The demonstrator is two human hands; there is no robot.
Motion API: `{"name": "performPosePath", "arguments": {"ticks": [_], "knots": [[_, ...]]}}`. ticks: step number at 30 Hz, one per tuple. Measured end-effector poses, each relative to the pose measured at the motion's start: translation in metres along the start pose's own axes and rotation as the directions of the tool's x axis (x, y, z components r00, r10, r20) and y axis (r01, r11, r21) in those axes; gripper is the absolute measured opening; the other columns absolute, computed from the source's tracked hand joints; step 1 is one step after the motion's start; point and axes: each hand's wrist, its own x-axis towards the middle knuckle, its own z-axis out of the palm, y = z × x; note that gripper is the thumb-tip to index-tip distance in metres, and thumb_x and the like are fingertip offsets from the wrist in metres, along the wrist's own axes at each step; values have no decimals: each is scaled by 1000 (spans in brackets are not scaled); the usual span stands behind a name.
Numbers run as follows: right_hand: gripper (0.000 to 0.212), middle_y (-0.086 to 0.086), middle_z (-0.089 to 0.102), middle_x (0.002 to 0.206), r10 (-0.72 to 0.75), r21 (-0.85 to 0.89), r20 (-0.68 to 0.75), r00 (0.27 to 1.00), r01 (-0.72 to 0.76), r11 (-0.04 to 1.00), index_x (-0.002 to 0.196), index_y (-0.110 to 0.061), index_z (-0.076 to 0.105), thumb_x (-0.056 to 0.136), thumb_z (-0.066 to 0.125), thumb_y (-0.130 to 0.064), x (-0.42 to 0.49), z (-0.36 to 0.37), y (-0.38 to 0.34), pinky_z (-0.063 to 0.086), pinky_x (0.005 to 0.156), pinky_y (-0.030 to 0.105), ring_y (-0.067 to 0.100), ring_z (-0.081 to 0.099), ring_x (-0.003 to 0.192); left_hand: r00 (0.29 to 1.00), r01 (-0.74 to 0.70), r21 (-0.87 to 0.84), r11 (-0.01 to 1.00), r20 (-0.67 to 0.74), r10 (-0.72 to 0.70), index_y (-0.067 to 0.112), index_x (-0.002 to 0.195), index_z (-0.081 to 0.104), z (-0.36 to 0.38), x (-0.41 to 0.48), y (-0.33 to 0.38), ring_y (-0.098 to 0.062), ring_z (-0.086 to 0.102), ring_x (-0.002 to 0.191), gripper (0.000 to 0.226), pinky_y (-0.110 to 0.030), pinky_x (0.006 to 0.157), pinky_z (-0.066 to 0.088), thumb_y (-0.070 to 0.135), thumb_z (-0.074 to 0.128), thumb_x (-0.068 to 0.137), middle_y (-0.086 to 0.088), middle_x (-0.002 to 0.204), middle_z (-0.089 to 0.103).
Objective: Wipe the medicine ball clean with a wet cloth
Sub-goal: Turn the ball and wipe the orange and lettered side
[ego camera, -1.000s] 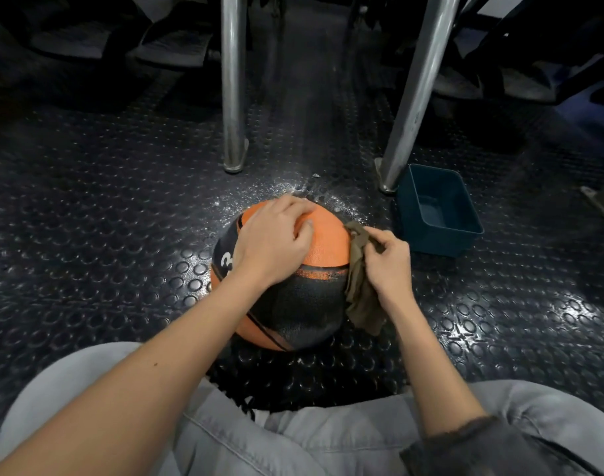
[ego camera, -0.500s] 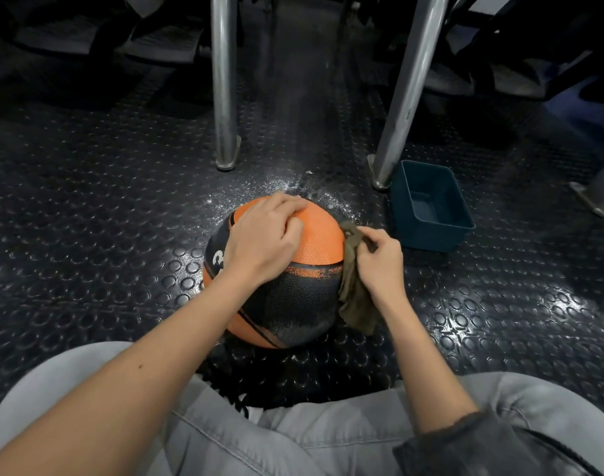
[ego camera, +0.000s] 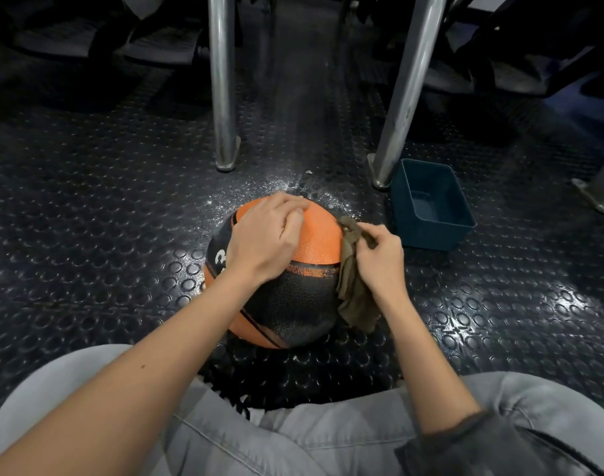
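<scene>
An orange and black medicine ball (ego camera: 293,290) rests on the studded dark floor between my knees. My left hand (ego camera: 262,238) lies on top of the ball, fingers curled over its far side, holding it still. My right hand (ego camera: 379,259) grips a brown-green cloth (ego camera: 353,297) and presses it against the ball's right side. The cloth hangs down to the floor below my hand. The black lower panel of the ball looks wet.
A dark teal plastic tub (ego camera: 431,204) sits on the floor right of the ball. Two metal legs (ego camera: 221,97) (ego camera: 403,97) stand just beyond the ball. Water droplets (ego camera: 259,190) speckle the floor behind it. My grey trousers (ego camera: 293,434) fill the bottom.
My right hand and the cloth stay on the ball's right side, shifting only slightly. My left hand keeps its hold on top.
</scene>
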Motion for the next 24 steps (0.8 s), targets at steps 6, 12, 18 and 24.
{"name": "performPosePath", "arguments": {"ticks": [6, 12, 18, 24], "knots": [[25, -3, 59, 96, -317, -58, -8, 949, 316, 947, 105, -17, 71, 89, 52, -11, -40, 13, -29, 41, 82, 29, 20, 52, 93, 999, 43, 3, 999, -28, -43, 22, 116, 65, 0, 5, -3, -10, 47, 114, 56, -19, 86, 28, 39, 21, 86, 12, 124, 58], [21, -3, 56, 92, -385, -76, 9, 923, 385, 920, 103, -17, 71, 89, 54, -18, -46, 13, -28, 35, 77, 18, 21, 49, 89, 988, -69, -169, 983, 123, 90, 14, 119, 64, -10, 8, -15, -6, 44, 120, 48, -13, 102, 25, 33, 37, 84, 8, 128, 55], [23, -5, 56, 91, -315, 52, -29, 949, 317, 947, 103, -14, 70, 86, 58, -5, -19, 3, -15, 41, 87, 20, 15, 53, 89, 841, -284, 36, 958, 490, 231, 29, 148, 21, -28, 13, -31, 6, 3, 134, 107, 1, 99, -11, 76, 48, 56, 20, 148, 15], [22, -13, 63, 83, -67, 189, -140, 988, 93, 978, 93, -20, 64, 83, 64, 0, -14, -6, -8, 42, 74, 12, -5, 57, 77, 835, -263, 81, 961, 519, 184, 29, 148, 15, -27, 10, -20, 0, 1, 139, 125, -15, 105, -6, 69, 67, 42, 15, 154, 11]]}}
